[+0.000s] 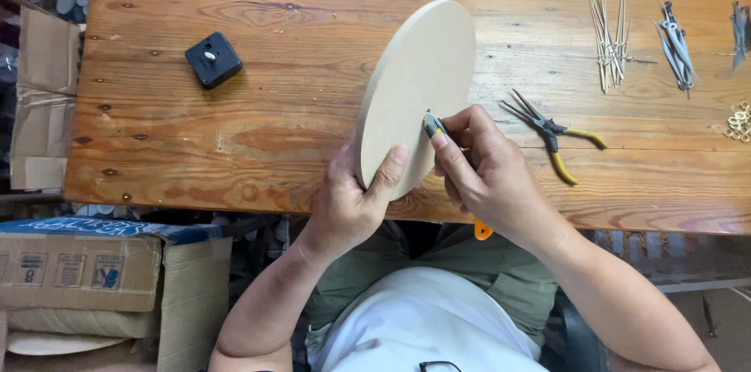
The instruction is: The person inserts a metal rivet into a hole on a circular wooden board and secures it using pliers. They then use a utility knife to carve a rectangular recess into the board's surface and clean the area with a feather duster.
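My left hand [356, 200] grips the near edge of a round pale wooden disc [418, 79], which is tilted up over the wooden table [313, 106]. The thumb lies across the disc's face. My right hand [481, 168] holds a small knife-like tool [432, 125] with a metal tip and an orange handle end [483, 230]. The tip touches the disc near its middle.
A black square clock mechanism [213, 59] lies at the left. Yellow-handled pliers [551, 133] lie right of the disc. Thin clock hands lie in bundles [610, 35] [677, 43] at the far right, with small brass rings [737, 123]. Cardboard boxes [94, 262] stand at the lower left.
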